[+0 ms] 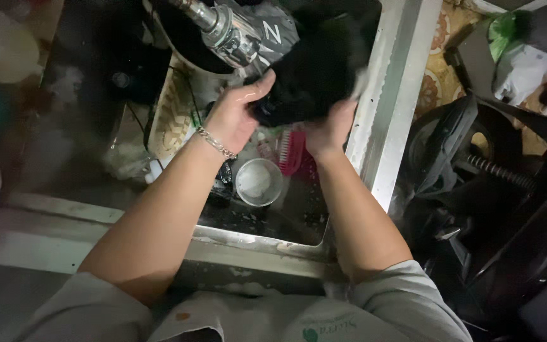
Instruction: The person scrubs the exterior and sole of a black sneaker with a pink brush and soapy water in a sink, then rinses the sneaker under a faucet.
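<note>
left hand (234,117) fingers curled, gripping black cloth (314,69) | right hand (329,130) clutching same cloth, upper centre | under steel tap (223,26) | steel cup (259,182), pink brush (291,152) below in sink (375,126)

Cloth (314,82) held over sink (375,126), below tap (223,28), between left hand (235,117) and right hand (330,130). Cup (259,182) in sink beneath hands; brush (292,152) just right of cup. Bag (520,69) far right, outside sink.

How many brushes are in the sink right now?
1: a red brush lies in the sink, under the right hand, beside a cup. Others may be hidden.
</note>
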